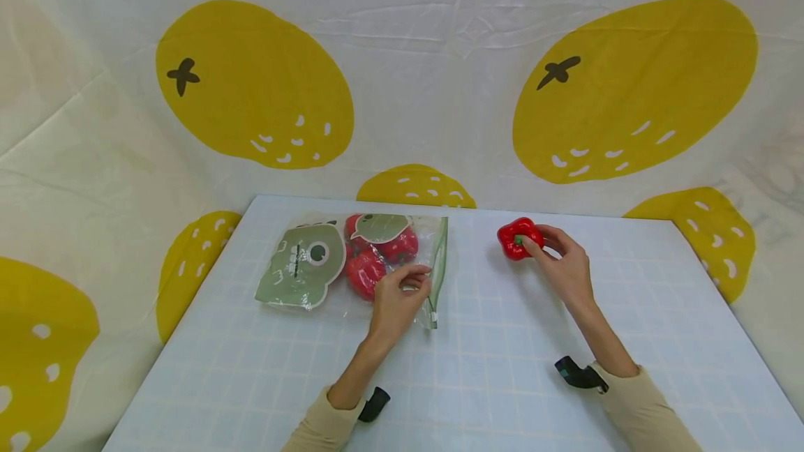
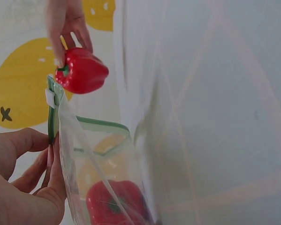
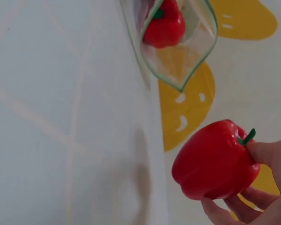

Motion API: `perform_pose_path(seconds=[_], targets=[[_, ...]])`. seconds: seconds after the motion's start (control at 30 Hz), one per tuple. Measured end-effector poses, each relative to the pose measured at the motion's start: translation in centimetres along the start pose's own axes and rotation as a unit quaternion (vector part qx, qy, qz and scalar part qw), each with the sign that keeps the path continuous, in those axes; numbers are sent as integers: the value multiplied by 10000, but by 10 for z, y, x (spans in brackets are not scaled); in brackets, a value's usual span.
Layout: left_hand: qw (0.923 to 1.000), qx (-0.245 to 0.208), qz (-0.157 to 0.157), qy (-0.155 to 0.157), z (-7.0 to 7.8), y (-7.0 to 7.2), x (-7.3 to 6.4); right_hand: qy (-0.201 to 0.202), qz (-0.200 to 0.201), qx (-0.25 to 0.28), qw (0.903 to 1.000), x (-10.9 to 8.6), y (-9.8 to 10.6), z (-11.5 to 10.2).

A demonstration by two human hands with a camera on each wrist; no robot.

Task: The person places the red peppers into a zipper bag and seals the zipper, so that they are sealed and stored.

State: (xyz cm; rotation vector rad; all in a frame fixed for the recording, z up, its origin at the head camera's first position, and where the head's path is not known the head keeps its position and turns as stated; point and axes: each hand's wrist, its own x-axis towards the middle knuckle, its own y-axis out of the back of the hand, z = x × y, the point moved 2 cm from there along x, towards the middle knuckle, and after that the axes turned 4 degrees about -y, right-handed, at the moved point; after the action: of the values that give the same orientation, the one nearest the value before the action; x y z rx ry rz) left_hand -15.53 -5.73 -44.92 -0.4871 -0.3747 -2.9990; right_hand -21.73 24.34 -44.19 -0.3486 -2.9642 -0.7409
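Note:
A clear zip bag (image 1: 352, 305) with a green printed animal face lies on the table, its green-edged mouth facing right. Inside it are several red bell peppers (image 1: 366, 272). My left hand (image 1: 400, 295) pinches the upper edge of the bag near its mouth, and in the right wrist view the mouth gapes apart. To the right of the bag, my right hand (image 1: 565, 264) holds another red bell pepper (image 3: 215, 161) above the table, thumb by the green stem and fingers around the far side. A white slider (image 2: 50, 98) sits on the bag's green zip strip.
The table (image 1: 502, 368) has a pale blue checked cover. Behind it hangs a white cloth (image 1: 427, 89) printed with large yellow fruit. A black wrist device (image 1: 581, 374) sits by the right sleeve, and another (image 1: 374, 405) by the left.

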Motion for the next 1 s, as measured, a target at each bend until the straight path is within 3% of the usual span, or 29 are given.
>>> perform_pose_path(seconds=[0.7, 1.0], targets=[[9998, -88, 44, 146, -1, 0, 0, 111, -474, 426, 9979, -3, -48, -15], [9999, -73, 39, 60, -1, 0, 2, 179, -769, 571, 9952, -10, -69, -26]])
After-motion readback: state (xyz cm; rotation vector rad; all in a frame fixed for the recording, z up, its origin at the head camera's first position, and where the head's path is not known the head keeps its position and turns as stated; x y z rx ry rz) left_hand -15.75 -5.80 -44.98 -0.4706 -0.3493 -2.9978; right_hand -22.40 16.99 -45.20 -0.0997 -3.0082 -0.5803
